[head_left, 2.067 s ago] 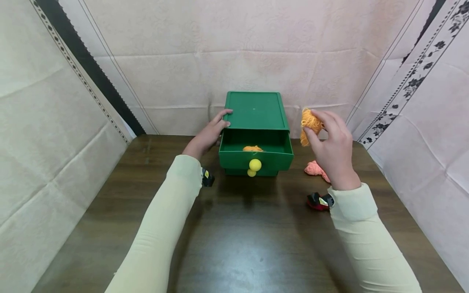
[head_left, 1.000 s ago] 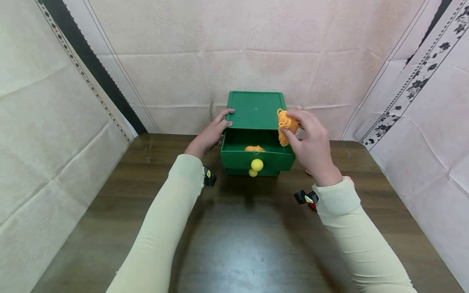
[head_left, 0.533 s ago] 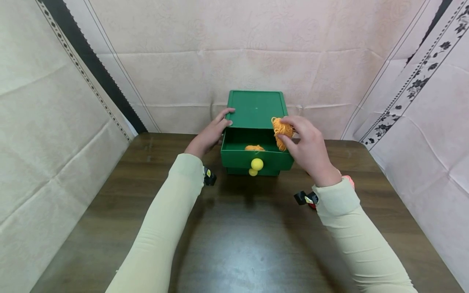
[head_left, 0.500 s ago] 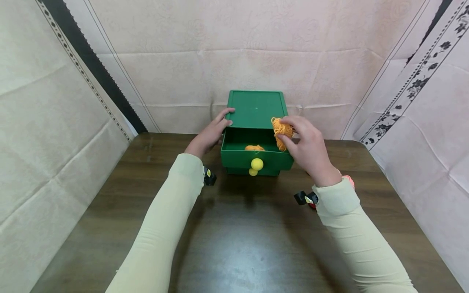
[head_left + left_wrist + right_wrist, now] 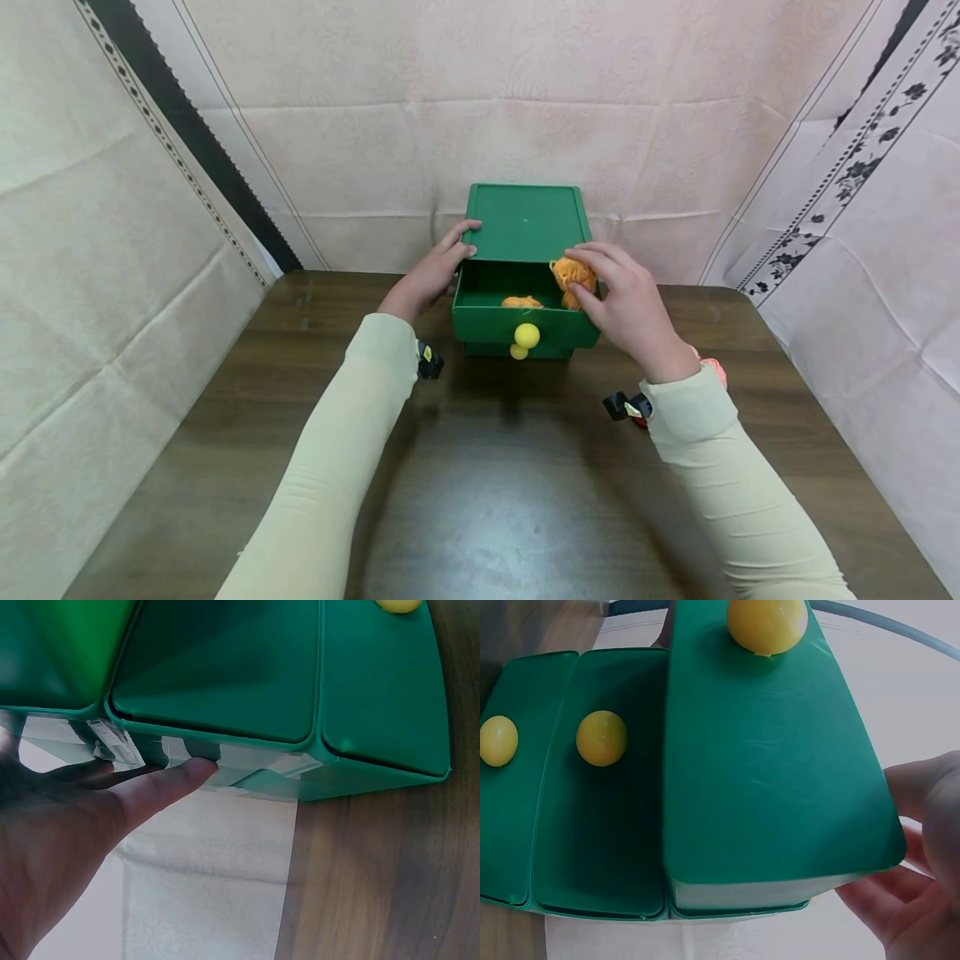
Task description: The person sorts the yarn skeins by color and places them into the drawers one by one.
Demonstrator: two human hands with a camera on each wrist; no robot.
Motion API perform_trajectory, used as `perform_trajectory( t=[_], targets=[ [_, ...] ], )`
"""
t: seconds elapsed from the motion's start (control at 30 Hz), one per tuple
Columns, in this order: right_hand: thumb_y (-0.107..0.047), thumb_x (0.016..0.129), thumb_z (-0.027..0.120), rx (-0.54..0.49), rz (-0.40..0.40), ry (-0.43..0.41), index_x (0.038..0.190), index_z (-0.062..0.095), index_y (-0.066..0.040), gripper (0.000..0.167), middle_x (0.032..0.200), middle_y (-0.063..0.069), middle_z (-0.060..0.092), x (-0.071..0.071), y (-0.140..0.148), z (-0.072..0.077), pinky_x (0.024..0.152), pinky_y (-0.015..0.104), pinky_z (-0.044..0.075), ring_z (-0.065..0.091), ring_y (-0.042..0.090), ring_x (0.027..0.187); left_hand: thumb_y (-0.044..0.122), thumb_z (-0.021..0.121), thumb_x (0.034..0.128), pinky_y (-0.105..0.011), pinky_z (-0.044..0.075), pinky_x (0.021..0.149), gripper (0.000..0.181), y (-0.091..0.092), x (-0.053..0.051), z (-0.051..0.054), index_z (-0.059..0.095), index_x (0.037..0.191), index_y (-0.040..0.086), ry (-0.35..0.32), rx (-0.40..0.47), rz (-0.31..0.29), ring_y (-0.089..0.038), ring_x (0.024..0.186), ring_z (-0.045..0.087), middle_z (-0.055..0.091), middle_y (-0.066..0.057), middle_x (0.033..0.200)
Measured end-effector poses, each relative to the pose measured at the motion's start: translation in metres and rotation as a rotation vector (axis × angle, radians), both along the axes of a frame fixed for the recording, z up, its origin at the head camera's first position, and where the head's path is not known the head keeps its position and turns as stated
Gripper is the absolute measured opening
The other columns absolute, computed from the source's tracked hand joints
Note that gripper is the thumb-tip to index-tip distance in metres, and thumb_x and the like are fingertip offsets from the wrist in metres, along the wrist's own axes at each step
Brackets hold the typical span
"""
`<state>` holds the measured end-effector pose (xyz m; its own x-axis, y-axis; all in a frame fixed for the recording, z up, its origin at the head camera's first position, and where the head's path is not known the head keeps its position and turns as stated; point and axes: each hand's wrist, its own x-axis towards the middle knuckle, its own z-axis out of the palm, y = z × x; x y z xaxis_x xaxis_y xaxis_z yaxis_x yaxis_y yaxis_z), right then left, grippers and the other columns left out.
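Note:
A small green drawer cabinet (image 5: 528,218) stands at the back of the table, its top drawer (image 5: 483,323) pulled out. My left hand (image 5: 427,279) rests against the cabinet's left side, and in the left wrist view its straight fingers (image 5: 169,786) touch the taped side wall. At the drawer's right end my right hand (image 5: 636,312) pinches a bundle of orange yarn (image 5: 573,275) between thumb and fingers, partly below the rim. Another orange yarn bundle (image 5: 521,302) lies inside the drawer. In the right wrist view, the drawer front hides the pinched bundle.
Yellow ball knobs (image 5: 527,336) stick out from the drawer fronts. Pink yarn (image 5: 714,370) shows partly behind my right wrist, with something red (image 5: 640,422) under the wrist camera. Pale cloth (image 5: 360,142) hangs behind the wooden table (image 5: 495,483).
My right hand has carried the orange yarn leftward from beside the cabinet to over the open drawer, then lowered it into the right end. The left hand stays against the cabinet.

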<state>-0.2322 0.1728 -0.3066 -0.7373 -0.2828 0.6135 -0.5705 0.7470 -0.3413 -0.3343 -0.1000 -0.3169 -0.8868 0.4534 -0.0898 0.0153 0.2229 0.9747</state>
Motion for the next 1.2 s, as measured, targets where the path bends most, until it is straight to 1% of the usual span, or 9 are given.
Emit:
perform_trajectory(
  t=[0.17, 0.4, 0.53, 0.63, 0.73, 1.0, 1.2],
  targets=[
    [-0.008, 0.088, 0.071, 0.015, 0.014, 0.001, 0.126, 0.063, -0.008, 0.039, 0.131, 0.01, 0.059, 0.0, 0.001, -0.001, 0.089, 0.046, 0.051, 0.056, 0.029, 0.118, 0.031, 0.035, 0.1011, -0.059, 0.043, 0.099, 0.051, 0.0, 0.001, 0.0, 0.022, 0.149, 0.041, 0.001, 0.004, -0.004, -0.035, 0.137, 0.033, 0.008, -0.001, 0.161],
    [-0.007, 0.086, 0.073, 0.018, 0.031, 0.053, 0.119, 0.067, -0.006, 0.034, 0.126, 0.01, 0.062, 0.003, 0.0, -0.003, 0.077, 0.042, 0.051, 0.06, 0.027, 0.108, 0.03, 0.036, 0.1009, -0.059, 0.043, 0.099, 0.052, 0.0, 0.001, 0.0, 0.022, 0.15, 0.04, 0.0, 0.011, -0.004, -0.036, 0.137, 0.034, 0.007, -0.001, 0.162],
    [-0.007, 0.085, 0.073, 0.019, 0.044, 0.082, 0.117, 0.068, -0.006, 0.032, 0.124, 0.01, 0.063, 0.005, 0.0, -0.003, 0.081, 0.043, 0.052, 0.06, 0.027, 0.108, 0.031, 0.036, 0.1007, -0.058, 0.044, 0.098, 0.052, 0.0, 0.001, -0.001, 0.022, 0.149, 0.041, 0.006, 0.001, 0.001, -0.035, 0.137, 0.034, 0.007, 0.0, 0.162],
    [-0.006, 0.085, 0.074, 0.017, 0.052, 0.089, 0.116, 0.068, -0.006, 0.031, 0.121, 0.01, 0.064, 0.006, -0.001, -0.003, 0.087, 0.044, 0.052, 0.061, 0.027, 0.11, 0.031, 0.036, 0.1005, -0.058, 0.044, 0.098, 0.052, 0.0, 0.0, -0.001, 0.023, 0.149, 0.042, 0.007, -0.005, 0.003, -0.035, 0.136, 0.034, 0.008, 0.0, 0.162],
    [-0.005, 0.084, 0.074, 0.02, 0.061, 0.098, 0.115, 0.068, -0.006, 0.032, 0.119, 0.009, 0.065, 0.007, -0.001, -0.003, 0.089, 0.044, 0.051, 0.061, 0.026, 0.109, 0.031, 0.036, 0.1006, -0.058, 0.044, 0.098, 0.052, 0.0, 0.0, 0.0, 0.022, 0.149, 0.041, 0.007, -0.004, 0.001, -0.035, 0.136, 0.034, 0.008, 0.0, 0.162],
    [-0.004, 0.083, 0.074, 0.042, 0.103, 0.149, 0.114, 0.069, -0.005, 0.031, 0.115, 0.01, 0.066, 0.015, -0.006, 0.001, 0.087, 0.042, 0.053, 0.063, 0.025, 0.104, 0.032, 0.036, 0.1005, -0.059, 0.044, 0.098, 0.052, 0.0, 0.0, 0.0, 0.022, 0.149, 0.041, 0.007, -0.002, -0.001, -0.035, 0.136, 0.033, 0.007, 0.0, 0.162],
    [-0.004, 0.081, 0.076, 0.08, 0.125, 0.179, 0.112, 0.07, -0.004, 0.032, 0.112, 0.012, 0.066, 0.021, -0.01, 0.001, 0.088, 0.043, 0.053, 0.061, 0.027, 0.106, 0.031, 0.036, 0.1006, -0.058, 0.044, 0.098, 0.051, 0.0, 0.001, 0.0, 0.023, 0.149, 0.04, 0.005, 0.001, 0.004, -0.036, 0.135, 0.035, 0.009, -0.001, 0.161]
  ],
)
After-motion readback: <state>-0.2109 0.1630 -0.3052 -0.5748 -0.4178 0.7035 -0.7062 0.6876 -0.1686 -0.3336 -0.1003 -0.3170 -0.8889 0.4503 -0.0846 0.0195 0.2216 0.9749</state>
